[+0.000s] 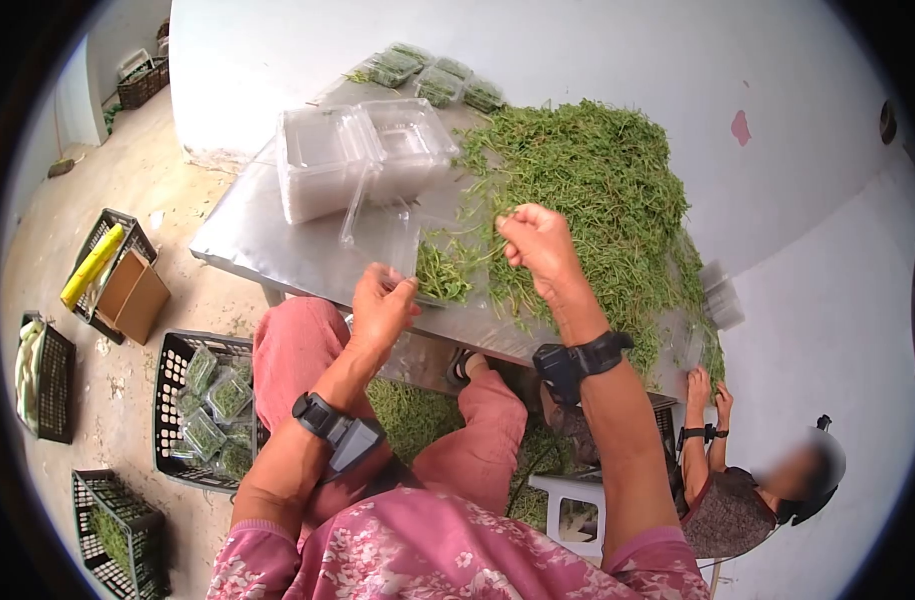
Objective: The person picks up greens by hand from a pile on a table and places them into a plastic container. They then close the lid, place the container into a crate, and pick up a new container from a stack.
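An open clear plastic box (380, 232) lies at the near edge of the metal table, its lid flipped back and some green sprigs (444, 272) in its base. My left hand (382, 302) is closed at the box's near left edge, fingertips pinching its rim; the hand is slightly blurred. Over the heap of leafy greens (598, 190), my right hand (540, 245) is closed in a pinch, with a few thin green stems at the fingertips. Part of what it holds is hidden by the fingers.
Stacked empty plastic boxes (328, 165) stand on the metal table (248, 225); filled boxes (438, 80) sit behind. On the floor at left are black crates (163, 400), one with packed boxes. A co-worker's hands (700, 395) rest near the table's right end. A white stool (578, 495) stands below.
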A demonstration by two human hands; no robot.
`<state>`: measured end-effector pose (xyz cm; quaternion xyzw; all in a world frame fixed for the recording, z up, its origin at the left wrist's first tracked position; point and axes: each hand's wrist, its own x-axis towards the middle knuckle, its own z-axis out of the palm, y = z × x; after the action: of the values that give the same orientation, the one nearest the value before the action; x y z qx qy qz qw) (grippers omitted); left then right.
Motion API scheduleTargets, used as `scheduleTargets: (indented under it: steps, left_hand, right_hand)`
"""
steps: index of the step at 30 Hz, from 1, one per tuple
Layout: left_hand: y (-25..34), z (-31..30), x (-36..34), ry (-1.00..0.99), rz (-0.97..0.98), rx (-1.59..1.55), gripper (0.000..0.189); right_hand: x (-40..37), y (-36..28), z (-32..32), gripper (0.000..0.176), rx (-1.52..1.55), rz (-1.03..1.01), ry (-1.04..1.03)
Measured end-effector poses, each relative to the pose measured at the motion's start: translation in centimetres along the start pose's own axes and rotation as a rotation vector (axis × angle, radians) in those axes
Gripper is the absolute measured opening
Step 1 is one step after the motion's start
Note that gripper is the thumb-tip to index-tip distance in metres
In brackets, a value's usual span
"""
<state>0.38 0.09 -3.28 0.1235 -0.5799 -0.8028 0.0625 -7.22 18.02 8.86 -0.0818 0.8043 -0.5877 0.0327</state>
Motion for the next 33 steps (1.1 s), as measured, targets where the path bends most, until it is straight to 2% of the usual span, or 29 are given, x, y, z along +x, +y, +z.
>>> scheduleTargets:
  steps: [3, 6, 12, 15, 18, 21, 24, 30, 33]
  left_hand:
    - [0.3, -0.1, -0.1, -0.012, -0.018, 0.002, 0.017]
    - [0.1, -0.1, 0.0, -0.024, -0.023, 0.003, 0.017]
    - [0.4, 0.1, -0.2, 0.002, -0.02, -0.005, 0.016]
    - [0.4, 0.1, -0.1, -0.006, -0.014, 0.002, 0.016]
    - [0.4, 0.0, -0.2, -0.007, -0.003, 0.006, 0.016]
    - [0.1, 0.0, -0.1, -0.012, 0.008, 0.002, 0.016]
    - [0.3, 0.1, -0.2, -0.014, -0.003, -0.024, 0.015]
    - [0.1, 0.1, 0.0, -0.002, -0.001, -0.001, 0.015]
    - [0.5, 0.0, -0.2, -0.015, -0.013, 0.017, 0.016]
  right_hand:
    - [-0.7, 1.5, 1.9, 0.02, -0.23, 0.131, -0.093]
    - [0.1, 2.8, 1.4, 0.026, -0.602, -0.083, -0.009]
    - [-0.5, 1.6, 1.7, 0.032, -0.759, -0.378, -0.111]
    - [-1.5, 0.9, 3.6, 0.034, -0.662, -0.385, -0.195]
    - [-1.2, 2.6, 4.5, 0.031, -0.712, -0.67, -0.204]
    - [-0.5, 4.8, 4.4, 0.021, -0.84, -0.66, -0.257]
    - [-0.4, 4.8, 3.8, 0.018, -0.813, -0.525, -0.324]
    - [-0.7, 1.5, 2.7, 0.012, -0.687, -0.52, -0.224]
    - [-0.9, 0.1, 2.5, 0.014, -0.705, -0.592, -0.171]
